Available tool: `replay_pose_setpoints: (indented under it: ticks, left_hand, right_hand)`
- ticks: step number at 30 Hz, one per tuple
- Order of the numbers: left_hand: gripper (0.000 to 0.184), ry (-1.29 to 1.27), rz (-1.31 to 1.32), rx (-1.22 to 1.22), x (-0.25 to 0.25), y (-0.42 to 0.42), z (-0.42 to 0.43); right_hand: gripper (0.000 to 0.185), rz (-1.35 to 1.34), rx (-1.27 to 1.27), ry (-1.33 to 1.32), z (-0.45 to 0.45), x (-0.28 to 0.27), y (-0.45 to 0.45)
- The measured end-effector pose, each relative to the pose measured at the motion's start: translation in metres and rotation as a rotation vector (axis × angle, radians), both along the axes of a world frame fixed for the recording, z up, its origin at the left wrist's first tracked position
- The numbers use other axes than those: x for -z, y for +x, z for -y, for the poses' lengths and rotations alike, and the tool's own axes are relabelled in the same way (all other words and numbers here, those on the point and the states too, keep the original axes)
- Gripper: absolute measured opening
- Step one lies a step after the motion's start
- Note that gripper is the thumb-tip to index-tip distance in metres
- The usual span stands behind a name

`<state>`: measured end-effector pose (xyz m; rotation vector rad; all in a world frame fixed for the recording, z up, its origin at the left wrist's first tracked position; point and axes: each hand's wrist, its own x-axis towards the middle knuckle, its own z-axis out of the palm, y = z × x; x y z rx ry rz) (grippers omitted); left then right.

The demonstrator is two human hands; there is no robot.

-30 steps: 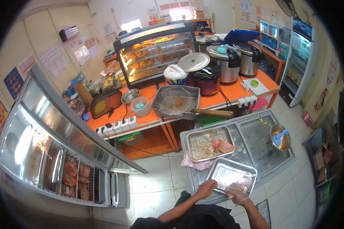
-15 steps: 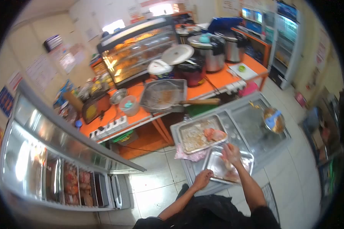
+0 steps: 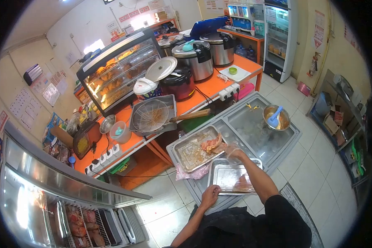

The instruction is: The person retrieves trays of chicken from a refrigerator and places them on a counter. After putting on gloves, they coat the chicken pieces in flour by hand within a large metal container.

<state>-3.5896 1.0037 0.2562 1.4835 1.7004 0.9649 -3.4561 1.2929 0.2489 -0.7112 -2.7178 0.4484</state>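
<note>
My right hand (image 3: 230, 152), in what looks like a clear plastic glove, reaches into the upper metal tray (image 3: 184, 163). Its fingers are closed around raw chicken (image 3: 211, 143) at that tray's right side; whether this is one piece or two is unclear. Wet, floury residue covers the upper tray's bottom. Nearer to me, my left hand (image 3: 211, 196) grips the left front corner of the lower metal tray (image 3: 217, 173). A reddish-brown piece of meat (image 3: 244, 183) lies in that tray, partly hidden by my right forearm.
Both trays sit on a grey chest-like top (image 3: 273, 144), with a bowl (image 3: 283, 122) holding a blue scoop and yellow scissors (image 3: 252, 107). Behind, an orange counter (image 3: 219, 89) carries cookers and a strainer (image 3: 151, 115). An open fridge door (image 3: 70, 173) stands at left.
My right hand has moved from above the lower tray to the chicken in the upper tray. My left hand stays at the lower tray's corner. The camera view has shifted.
</note>
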Motion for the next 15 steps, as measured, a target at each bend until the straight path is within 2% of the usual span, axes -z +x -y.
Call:
replay_pose_setpoints:
  ticks: [2, 4, 5, 6, 7, 8, 9, 10, 11, 12, 14, 15]
  left_hand:
    - [0.018, 0.012, -0.008, 0.008, 0.005, -0.001, -0.002]
    - [0.018, 0.023, -0.025, -0.014, 0.011, -0.002, 0.000]
    - [0.018, 0.061, 0.024, -0.008, 0.015, -0.002, 0.002]
    - [0.018, 0.103, 0.070, -0.008, 0.016, -0.005, 0.001]
    - [0.018, 0.111, 0.054, -0.061, 0.012, -0.006, -0.001]
    - [0.018, 0.063, 0.061, -0.027, 0.005, -0.005, -0.001]
    - [0.017, 0.014, 0.073, 0.018, 0.001, -0.008, -0.001]
    - [0.017, 0.019, 0.070, -0.005, 0.002, -0.013, -0.001]
    - [0.017, 0.048, 0.067, 0.023, 0.005, -0.013, 0.000]
    - [0.017, 0.076, 0.069, 0.066, 0.008, -0.010, -0.001]
    - [0.016, 0.031, 0.116, 0.084, 0.008, -0.006, -0.001]
    - [0.016, 0.018, 0.090, 0.085, 0.005, -0.005, -0.002]
  right_hand:
    - [0.027, -0.155, 0.462, -0.515, 0.017, -0.001, 0.014]
    - [0.030, -0.202, 0.431, -0.646, 0.038, 0.003, 0.042]
    - [0.033, -0.017, 0.378, -0.689, 0.061, -0.038, 0.049]
    - [0.029, 0.001, 0.139, -0.704, 0.069, -0.024, 0.069]
    - [0.021, -0.128, -0.044, -0.873, 0.090, -0.030, 0.085]
    - [0.022, 0.148, -0.376, -0.308, 0.109, -0.031, 0.098]
    - [0.028, 0.059, -0.334, -0.792, 0.135, -0.062, 0.100]
    - [0.024, 0.027, -0.429, -0.574, 0.157, -0.041, 0.103]
    - [0.034, 0.115, -0.425, -0.205, 0.178, -0.036, 0.113]
    - [0.034, 0.120, -0.418, -0.207, 0.192, -0.035, 0.112]
    - [0.031, -0.067, 0.225, -0.478, 0.230, -0.044, 0.098]
    - [0.026, -0.146, 0.343, -0.491, 0.243, -0.059, 0.091]
